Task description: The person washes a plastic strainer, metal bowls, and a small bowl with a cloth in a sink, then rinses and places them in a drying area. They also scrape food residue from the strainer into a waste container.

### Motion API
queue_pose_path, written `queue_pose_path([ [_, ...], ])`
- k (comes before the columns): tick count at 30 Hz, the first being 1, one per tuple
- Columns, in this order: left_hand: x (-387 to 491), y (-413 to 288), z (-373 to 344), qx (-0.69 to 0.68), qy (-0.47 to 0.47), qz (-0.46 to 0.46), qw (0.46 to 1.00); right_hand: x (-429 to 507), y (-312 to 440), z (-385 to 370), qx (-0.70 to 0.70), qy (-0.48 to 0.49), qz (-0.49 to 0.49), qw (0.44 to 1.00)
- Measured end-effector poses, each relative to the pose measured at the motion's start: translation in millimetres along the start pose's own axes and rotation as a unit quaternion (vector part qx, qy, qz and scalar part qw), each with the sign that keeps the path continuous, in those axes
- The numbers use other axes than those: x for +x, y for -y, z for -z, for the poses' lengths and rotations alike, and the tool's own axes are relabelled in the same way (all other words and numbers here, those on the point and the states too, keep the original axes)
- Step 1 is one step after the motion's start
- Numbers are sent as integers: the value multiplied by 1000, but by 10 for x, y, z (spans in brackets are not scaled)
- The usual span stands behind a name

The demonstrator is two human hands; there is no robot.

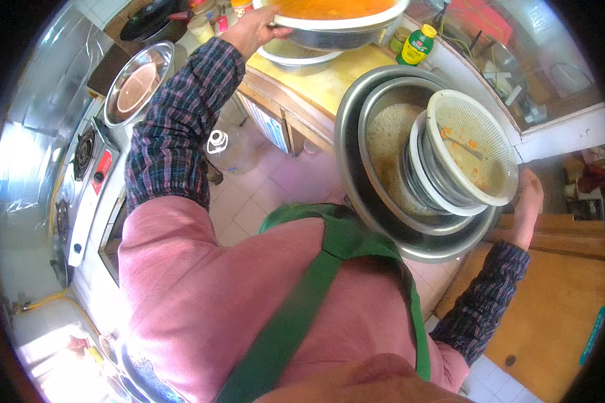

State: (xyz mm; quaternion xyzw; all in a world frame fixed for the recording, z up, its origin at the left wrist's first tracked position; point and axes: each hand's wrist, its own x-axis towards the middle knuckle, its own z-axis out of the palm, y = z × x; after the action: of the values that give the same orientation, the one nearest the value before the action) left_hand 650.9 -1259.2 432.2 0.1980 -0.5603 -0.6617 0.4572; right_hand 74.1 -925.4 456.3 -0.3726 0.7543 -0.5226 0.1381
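At the top, my left hand (254, 31) grips the side of a white-rimmed basin (343, 24) filled with orange-red liquid. Below this basin, another white-rimmed bowl (300, 59) rests on the yellow countertop (302, 83). My right hand (529, 199) is beside a white plastic colander (446, 118) with orange scraps and a utensil in it. Whether the fingers touch the colander's rim cannot be seen clearly. The colander sits tilted on stacked bowls (416, 166), inside a metal basin (383, 121) of cloudy, frothy water. A larger metal basin (350, 136) surrounds that one.
A green bottle with a yellow cap (417, 45) stands by the window. At left are a gas stove (88, 171) and a metal bowl (112, 101) containing a pinkish-brown strainer or bowl (137, 88). A plastic jug (232, 151) stands on the tiled floor. A wooden cabinet (539, 297) is at right.
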Motion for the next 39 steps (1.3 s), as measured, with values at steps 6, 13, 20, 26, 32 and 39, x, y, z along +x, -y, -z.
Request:
queue_pose_path([
  [6, 195, 626, 695, 719, -45, 61, 691, -299, -495, 138, -15, -26, -112, 993],
  [13, 462, 1179, 1362, 561, 3, -4, 828, -245, -167, 33, -168, -20, -128, 977],
  [20, 957, 1038, 849, 613, -325, 67, 717, 8, -374, -25, 12, 9, -255, 967],
  [26, 586, 875, -901, 565, -91, -141, 808, -27, -235, -34, 242, -23, -176, 954],
  [32, 104, 810, -2452, 100, 135, 163, 972, -224, 71, -46, 309, -39, -121, 943],
  [39, 26, 704, -2982, -90, 134, 259, 952, -477, 583, -79, -18, 42, -66, 997],
])
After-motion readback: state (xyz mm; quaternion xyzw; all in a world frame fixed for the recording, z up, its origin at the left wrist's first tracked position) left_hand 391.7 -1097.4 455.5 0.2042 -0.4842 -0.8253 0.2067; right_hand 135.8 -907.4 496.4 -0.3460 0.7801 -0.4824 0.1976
